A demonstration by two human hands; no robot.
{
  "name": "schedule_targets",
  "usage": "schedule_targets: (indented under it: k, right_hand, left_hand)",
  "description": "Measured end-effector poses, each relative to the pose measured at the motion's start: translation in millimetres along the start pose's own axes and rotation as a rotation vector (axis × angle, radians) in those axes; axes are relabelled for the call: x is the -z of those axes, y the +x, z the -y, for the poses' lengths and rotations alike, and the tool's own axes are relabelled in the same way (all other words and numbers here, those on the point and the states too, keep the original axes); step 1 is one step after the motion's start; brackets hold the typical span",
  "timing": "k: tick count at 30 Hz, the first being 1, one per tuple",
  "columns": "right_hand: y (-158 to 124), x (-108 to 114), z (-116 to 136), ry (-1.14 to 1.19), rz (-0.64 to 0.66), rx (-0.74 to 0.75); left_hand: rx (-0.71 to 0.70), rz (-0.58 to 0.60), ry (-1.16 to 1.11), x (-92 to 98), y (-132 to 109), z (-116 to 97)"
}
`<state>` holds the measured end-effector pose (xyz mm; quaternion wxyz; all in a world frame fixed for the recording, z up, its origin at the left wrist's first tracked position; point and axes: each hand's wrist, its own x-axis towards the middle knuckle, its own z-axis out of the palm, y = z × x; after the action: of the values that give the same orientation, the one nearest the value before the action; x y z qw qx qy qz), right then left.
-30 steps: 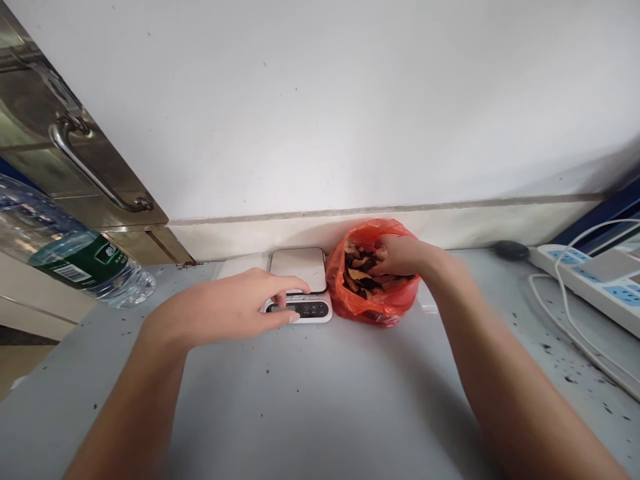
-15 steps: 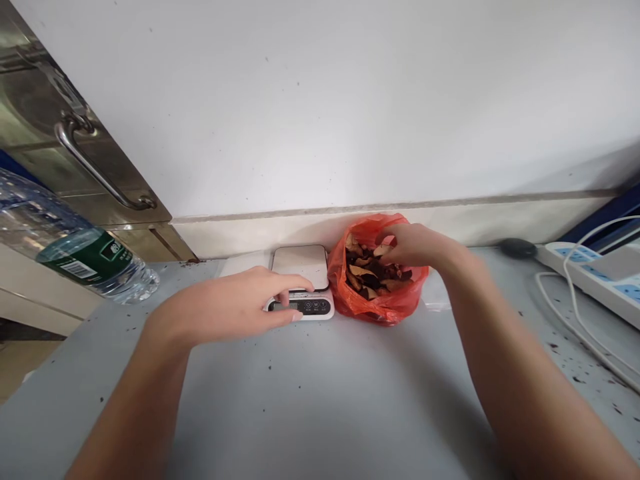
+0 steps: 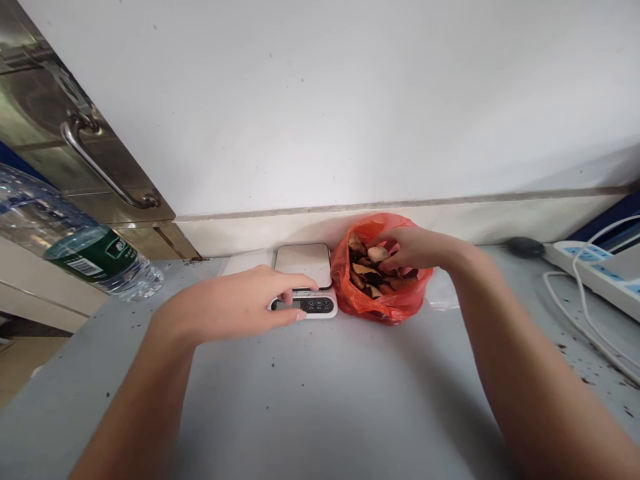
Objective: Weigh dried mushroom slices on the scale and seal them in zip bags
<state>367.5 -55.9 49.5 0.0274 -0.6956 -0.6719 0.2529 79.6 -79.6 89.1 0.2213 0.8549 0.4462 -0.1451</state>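
Note:
My left hand (image 3: 250, 300) rests at the front left of a small white digital kitchen scale (image 3: 327, 311). Its thumb and fingers are apart, over the display and the lower edge of the square weighing plate (image 3: 303, 261). To the right of the scale stands an open red plastic bag (image 3: 393, 312), filled with brown and dark dried pieces that look like peel (image 3: 367, 275). My right hand (image 3: 413, 248) reaches into the bag from the right, its thumb and fingers closed around a pale dried piece (image 3: 377, 254). Some of its fingertips are hidden among the pieces.
A large water bottle (image 3: 107, 260) with a green label stands at the left. A white power strip (image 3: 600, 270), its cable (image 3: 563, 313) and a black rounded object (image 3: 524, 247) lie at the right. Dark crumbs dot the grey table (image 3: 310, 413); a white wall (image 3: 300, 100) rises behind.
My right hand has shifted slightly within the bag, and the pale piece at its fingers now shows more fully. My left hand stays at the scale. The view has moved a little.

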Motion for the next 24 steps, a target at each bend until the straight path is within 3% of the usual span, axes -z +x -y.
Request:
schedule_targets:
  k: [6,11,16,19,24]
  right_hand:
    - [-2.7,6.1,-8.9,0.066,-0.08,0.055]
    - [-18.1,17.4,-5.1,0.171,-0.05,0.055]
    - [-26.7,23.2,-3.4,0.303,-0.097,0.172]
    - [-28.0,20.4,11.8,0.389,-0.14,0.261]
    - [-21.5,6.7,64.0,0.321,-0.167,0.287]
  left_hand:
    - [0.014,0.005,-0.018,-0.6,-1.1,2.6]
    - [0.043,0.026,-0.023,2.4,-2.5,2.2]
    - [0.072,0.012,-0.035,6.0,-4.7,7.8]
    - [0.144,-0.006,-0.09,9.1,-7.8,17.9]
    - [0.246,-0.057,-0.094,17.2,-11.9,41.8]
